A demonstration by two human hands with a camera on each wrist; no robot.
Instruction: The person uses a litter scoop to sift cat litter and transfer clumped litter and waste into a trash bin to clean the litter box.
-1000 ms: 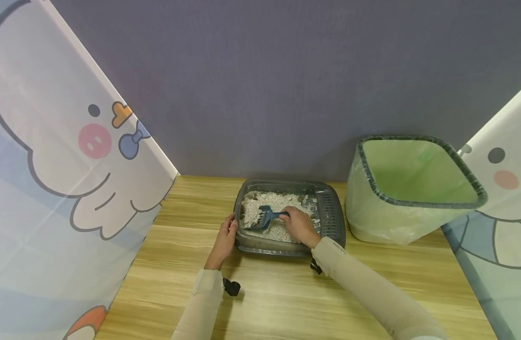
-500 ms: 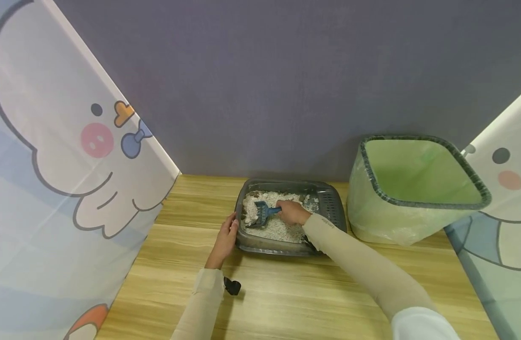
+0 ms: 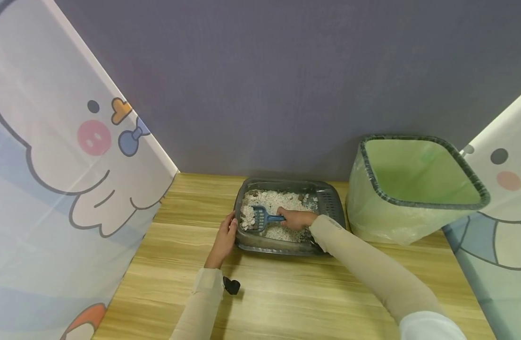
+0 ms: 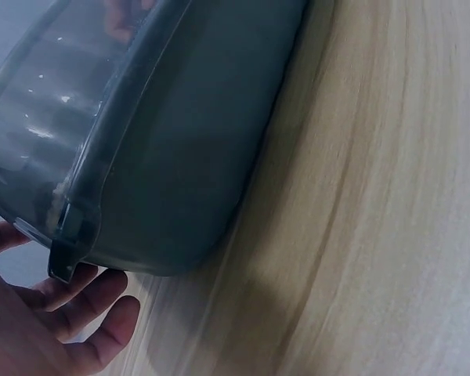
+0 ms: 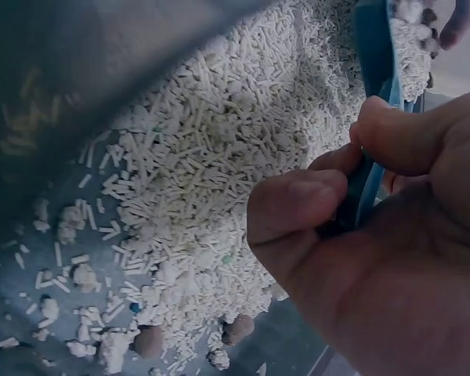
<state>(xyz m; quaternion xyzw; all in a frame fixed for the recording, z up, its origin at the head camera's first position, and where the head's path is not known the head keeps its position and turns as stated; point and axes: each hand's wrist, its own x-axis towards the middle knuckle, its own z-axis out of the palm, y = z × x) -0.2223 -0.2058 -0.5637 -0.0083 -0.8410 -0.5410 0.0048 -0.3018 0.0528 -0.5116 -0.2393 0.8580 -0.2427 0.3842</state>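
Step in hand, as judged: working a blue slotted plastic scoop [image 3: 266,218] through off-white, rod-shaped litter pellets [image 3: 281,198]. The pellets lie in a dark grey, translucent, rectangular plastic tray [image 3: 266,243] on a yellow wood-grain table [image 3: 281,297].

The right hand [image 3: 295,220] grasps the scoop handle, thumb along it. The scoop head points to nine o'clock, inside the tray's nine o'clock end, with pellets heaped at its leading edge. Its exact load cannot be told.

The left hand [image 3: 223,240] grips the tray rim at eight o'clock, fingers curled beneath the corner.

Brown rounded lumps [image 5: 149,342] sit among the pellets, some at one o'clock in the tray. A pale green, bag-lined bin [image 3: 396,224] stands at three o'clock, just beside the tray.

The next move likely calls for a level lift and gentle sifting through the slots; tilting could spill pellets.
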